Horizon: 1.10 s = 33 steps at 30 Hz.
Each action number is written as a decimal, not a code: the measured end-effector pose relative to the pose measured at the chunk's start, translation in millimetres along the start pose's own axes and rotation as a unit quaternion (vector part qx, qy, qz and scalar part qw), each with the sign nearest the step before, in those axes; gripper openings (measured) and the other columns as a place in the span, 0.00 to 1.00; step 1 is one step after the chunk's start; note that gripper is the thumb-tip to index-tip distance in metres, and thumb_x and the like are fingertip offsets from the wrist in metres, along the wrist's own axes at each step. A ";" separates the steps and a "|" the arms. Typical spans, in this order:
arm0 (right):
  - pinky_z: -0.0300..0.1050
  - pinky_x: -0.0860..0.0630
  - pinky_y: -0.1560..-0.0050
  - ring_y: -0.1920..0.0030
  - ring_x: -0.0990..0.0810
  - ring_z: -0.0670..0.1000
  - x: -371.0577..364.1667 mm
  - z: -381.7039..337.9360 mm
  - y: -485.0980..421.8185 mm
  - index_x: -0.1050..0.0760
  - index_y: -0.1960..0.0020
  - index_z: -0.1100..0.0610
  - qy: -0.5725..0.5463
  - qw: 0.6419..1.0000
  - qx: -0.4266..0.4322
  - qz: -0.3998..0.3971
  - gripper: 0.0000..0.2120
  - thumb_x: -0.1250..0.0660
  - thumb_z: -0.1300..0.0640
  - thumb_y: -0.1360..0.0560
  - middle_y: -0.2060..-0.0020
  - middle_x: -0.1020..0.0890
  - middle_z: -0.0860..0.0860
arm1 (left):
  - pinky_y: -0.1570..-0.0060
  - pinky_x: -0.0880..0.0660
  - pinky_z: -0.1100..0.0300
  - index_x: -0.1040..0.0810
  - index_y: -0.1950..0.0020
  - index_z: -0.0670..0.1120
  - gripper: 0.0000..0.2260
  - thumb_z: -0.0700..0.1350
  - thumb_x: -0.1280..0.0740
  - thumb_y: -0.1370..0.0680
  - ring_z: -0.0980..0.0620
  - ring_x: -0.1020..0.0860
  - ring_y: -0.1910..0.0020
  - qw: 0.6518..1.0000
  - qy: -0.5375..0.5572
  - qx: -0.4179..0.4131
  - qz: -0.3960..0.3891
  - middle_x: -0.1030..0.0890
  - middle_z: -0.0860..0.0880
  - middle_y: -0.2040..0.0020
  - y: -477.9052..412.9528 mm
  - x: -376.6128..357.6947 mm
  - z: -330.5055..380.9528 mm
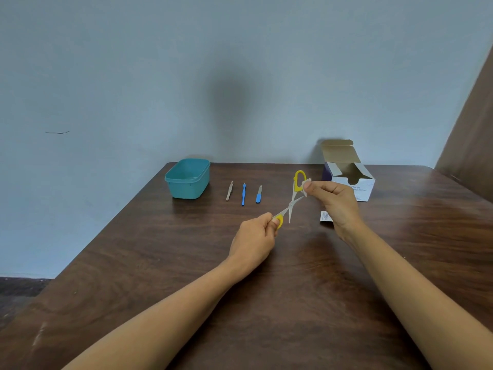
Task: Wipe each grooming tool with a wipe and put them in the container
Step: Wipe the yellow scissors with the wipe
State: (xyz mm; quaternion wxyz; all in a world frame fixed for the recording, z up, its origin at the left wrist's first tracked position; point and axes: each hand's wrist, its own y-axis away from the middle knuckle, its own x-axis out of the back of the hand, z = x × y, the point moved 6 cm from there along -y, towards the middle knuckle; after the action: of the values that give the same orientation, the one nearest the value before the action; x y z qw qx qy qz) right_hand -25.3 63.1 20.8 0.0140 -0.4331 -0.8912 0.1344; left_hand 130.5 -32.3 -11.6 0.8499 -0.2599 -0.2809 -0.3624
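Note:
Yellow-handled scissors (293, 198) hang spread wide above the table. My left hand (254, 240) grips one yellow handle loop. My right hand (334, 202) pinches a small white wipe (306, 182) against the tip of one blade, beside the other handle loop. On the table behind lie metal tweezers (229, 190), a blue cuticle tool (243, 194) and a blue-handled nail file (259, 194) in a row. A teal container (187, 178) stands to their left, nothing visible inside.
An open white and purple swab box (349, 173) stands at the back right of the dark wooden table (293, 289). A torn wipe wrapper (326, 217) lies under my right wrist. The wall is close behind the table.

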 end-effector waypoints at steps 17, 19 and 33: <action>0.55 0.27 0.36 0.54 0.18 0.49 0.2 -4.5 0.7 0.15 0.64 0.53 -0.009 1.000 -0.014 0.011 0.07 0.28 0.59 0.28 0.64 0.14 0.48 | 0.57 0.25 0.47 0.26 0.57 0.43 0.15 0.50 0.44 0.17 0.45 0.24 0.60 1.000 -0.020 -0.006 -0.020 0.22 0.46 0.62 0.8 -4.4 0.7; 0.51 0.25 0.39 0.58 0.18 0.45 -0.3 -6.0 0.9 0.16 0.62 0.55 -0.001 1.000 -0.004 0.009 0.05 0.29 0.60 0.28 0.66 0.15 0.46 | 0.58 0.26 0.47 0.27 0.57 0.43 0.15 0.51 0.45 0.17 0.45 0.24 0.61 1.000 -0.025 -0.008 -0.018 0.23 0.46 0.63 1.1 -4.0 0.9; 0.28 0.29 0.61 0.62 0.21 0.38 -21.4 -17.1 6.8 0.17 0.60 0.54 0.150 0.978 0.073 -0.126 0.05 0.30 0.57 0.26 0.65 0.16 0.44 | 0.59 0.25 0.49 0.29 0.57 0.45 0.14 0.52 0.45 0.18 0.45 0.23 0.60 0.996 -0.080 -0.035 -0.009 0.21 0.47 0.61 5.5 -9.4 3.9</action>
State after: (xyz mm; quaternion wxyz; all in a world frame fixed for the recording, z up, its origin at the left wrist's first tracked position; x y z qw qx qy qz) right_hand -4.3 54.3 37.6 0.1956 -0.3300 -0.9143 0.1296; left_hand 128.1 -22.1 -16.4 0.8119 -0.3150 -0.3373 -0.3575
